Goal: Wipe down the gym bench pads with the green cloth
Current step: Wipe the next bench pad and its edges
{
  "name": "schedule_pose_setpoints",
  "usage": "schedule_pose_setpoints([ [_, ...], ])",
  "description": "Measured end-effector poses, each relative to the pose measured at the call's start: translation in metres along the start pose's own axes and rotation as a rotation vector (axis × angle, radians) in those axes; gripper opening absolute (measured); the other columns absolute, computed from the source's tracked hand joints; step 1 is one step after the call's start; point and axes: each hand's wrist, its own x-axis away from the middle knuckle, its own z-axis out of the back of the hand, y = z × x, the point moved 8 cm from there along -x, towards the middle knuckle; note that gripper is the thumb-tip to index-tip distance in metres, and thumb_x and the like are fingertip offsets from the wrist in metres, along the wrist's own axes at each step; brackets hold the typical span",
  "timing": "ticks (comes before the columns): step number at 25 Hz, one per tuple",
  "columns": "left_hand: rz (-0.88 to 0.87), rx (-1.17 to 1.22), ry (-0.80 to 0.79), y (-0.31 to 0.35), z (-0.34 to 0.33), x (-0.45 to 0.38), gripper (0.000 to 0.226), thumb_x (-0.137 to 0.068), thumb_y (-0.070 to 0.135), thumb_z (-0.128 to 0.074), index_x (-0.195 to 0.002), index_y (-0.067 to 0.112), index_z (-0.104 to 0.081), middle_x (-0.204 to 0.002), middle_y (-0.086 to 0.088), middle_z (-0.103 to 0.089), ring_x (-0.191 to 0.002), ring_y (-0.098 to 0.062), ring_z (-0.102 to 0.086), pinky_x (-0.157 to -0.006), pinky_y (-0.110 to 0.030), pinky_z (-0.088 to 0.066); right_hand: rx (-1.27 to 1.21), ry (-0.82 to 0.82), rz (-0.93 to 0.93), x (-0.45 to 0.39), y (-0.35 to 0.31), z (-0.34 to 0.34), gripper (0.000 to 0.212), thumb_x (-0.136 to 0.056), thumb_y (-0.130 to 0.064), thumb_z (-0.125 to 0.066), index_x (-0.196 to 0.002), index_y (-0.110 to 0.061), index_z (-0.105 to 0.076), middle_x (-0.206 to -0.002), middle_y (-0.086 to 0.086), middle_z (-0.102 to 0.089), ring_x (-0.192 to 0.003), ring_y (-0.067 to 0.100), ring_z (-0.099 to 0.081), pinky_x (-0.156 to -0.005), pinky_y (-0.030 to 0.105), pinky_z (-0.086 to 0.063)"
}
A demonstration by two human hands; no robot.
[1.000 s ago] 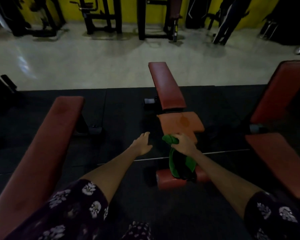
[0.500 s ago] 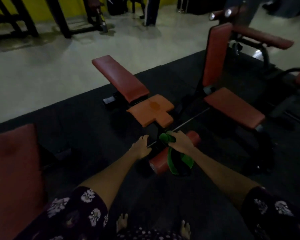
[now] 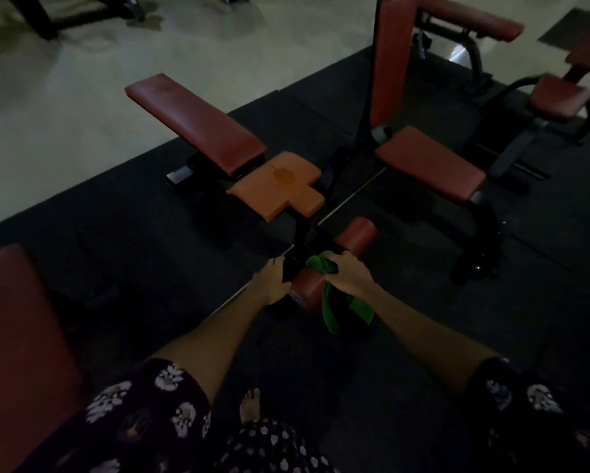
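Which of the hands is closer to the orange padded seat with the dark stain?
Left, by a slim margin. The left hand grips the black frame just below the orange padded seat. The right hand holds the green cloth on the red roller pad, further right.

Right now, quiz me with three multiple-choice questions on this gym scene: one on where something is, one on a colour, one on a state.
1. Where is the green cloth?
A. on the orange seat pad
B. draped over the roller pad
C. on the floor

2. What colour is the seat pad with the stain?
A. orange
B. blue
C. black

3. What is the right hand doing?
A. hanging free
B. gripping the cloth
C. resting flat on the seat pad

Answers: B, the cloth hangs across the roller pad; A, it is lighter orange than the other pads; B, its fingers curl round the cloth.
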Motion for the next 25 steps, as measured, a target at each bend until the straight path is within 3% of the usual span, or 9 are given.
schedule_pose_setpoints([
  [7, 0.045, -0.014, -0.064, -0.068, -0.104, -0.055, 0.064, -0.092, 0.021, -0.054, -0.145, 0.006, -0.022, -0.150, -0.012, -0.027, -0.133, -0.028, -0.036, -0.109, -0.040, -0.030, -0.132, 0.054, -0.017, -0.047, 0.049, -0.088, 0.048, -0.087, -0.024, -0.057, -0.133, -0.021, -0.040, -0.125, 0.005, -0.051, -0.114, 0.027, -0.054, -0.090, 0.035, -0.043],
  [10, 0.049, -0.064, -0.088, -0.108, -0.174, -0.106, 0.066, -0.093, 0.025, -0.053, -0.146, 0.007, -0.019, -0.154, -0.011, -0.019, -0.139, -0.026, -0.027, -0.112, -0.041, -0.025, -0.169, 0.093, -0.090, -0.096, 0.097, -0.149, 0.056, -0.086, -0.025, -0.060, -0.135, -0.017, -0.034, -0.123, 0.005, -0.054, -0.113, 0.025, -0.055, -0.089, 0.037, -0.047],
  [15, 0.092, -0.086, -0.048, -0.161, -0.258, -0.190, 0.077, -0.090, 0.037, -0.056, -0.148, 0.009, -0.014, -0.157, -0.008, -0.010, -0.145, -0.024, -0.011, -0.116, -0.047, -0.013, -0.101, 0.186, -0.131, -0.176, 0.160, -0.214, 0.050, -0.088, -0.027, -0.059, -0.135, -0.024, -0.042, -0.117, 0.007, -0.052, -0.104, 0.027, -0.056, -0.083, 0.036, -0.046],
  [20, 0.118, -0.062, 0.002, -0.178, -0.292, -0.299, 0.104, -0.082, 0.042, -0.064, -0.149, 0.006, 0.006, -0.158, -0.008, 0.009, -0.146, -0.025, 0.006, -0.115, -0.051, -0.003, -0.036, 0.294, -0.153, -0.287, 0.200, -0.243, 0.052, -0.089, -0.031, -0.059, -0.138, -0.025, -0.043, -0.134, 0.012, -0.042, -0.113, 0.030, -0.051, -0.087, 0.036, -0.044],
  [22, 0.125, -0.082, -0.015, -0.185, -0.311, -0.329, 0.106, -0.082, 0.037, -0.066, -0.147, 0.004, 0.011, -0.157, -0.011, 0.015, -0.145, -0.027, 0.011, -0.114, -0.053, -0.003, -0.030, 0.264, -0.162, -0.321, 0.208, -0.269, 0.053, -0.093, -0.036, -0.053, -0.143, -0.028, -0.037, -0.145, 0.012, -0.032, -0.123, 0.033, -0.042, -0.095, 0.039, -0.040],
  [25, 0.090, -0.026, 0.093, -0.201, -0.331, -0.345, 0.106, -0.081, 0.036, -0.068, -0.148, 0.004, 0.008, -0.157, -0.013, 0.006, -0.144, -0.031, 0.008, -0.116, -0.053, -0.012, 0.185, 0.301, -0.167, -0.334, 0.210, -0.310, 0.050, -0.098, -0.042, -0.037, -0.146, -0.038, -0.023, -0.152, 0.010, -0.021, -0.123, 0.035, -0.035, -0.096, 0.043, -0.035],
])
